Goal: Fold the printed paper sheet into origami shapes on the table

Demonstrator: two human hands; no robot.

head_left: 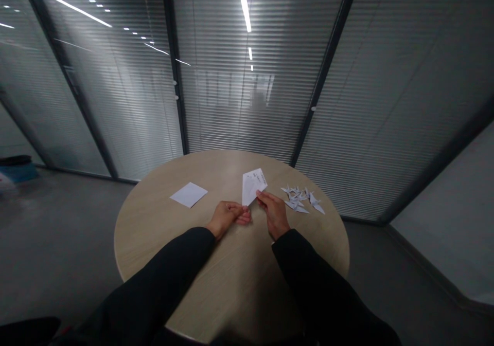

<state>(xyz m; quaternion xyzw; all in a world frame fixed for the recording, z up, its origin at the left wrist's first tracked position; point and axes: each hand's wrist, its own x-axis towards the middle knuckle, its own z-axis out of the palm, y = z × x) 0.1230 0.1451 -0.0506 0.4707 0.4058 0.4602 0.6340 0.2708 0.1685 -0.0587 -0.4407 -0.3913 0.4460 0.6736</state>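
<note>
A partly folded white paper [252,185] with printed marks is held above the middle of the round table, narrow end toward me. My left hand [230,217] pinches its lower tip between thumb and fingers. My right hand [273,213] grips the paper's lower right edge, thumb on top. To the left, a white square of paper [189,195] lies flat on the wood. Several folded paper cranes [296,200] sit in a loose cluster to the right of my right hand.
The round wooden table [154,243] has its far edge close to a glass wall with blinds [247,109]. A blue container [19,170] stands on the floor at the far left. A pale wall [455,217] is at the right.
</note>
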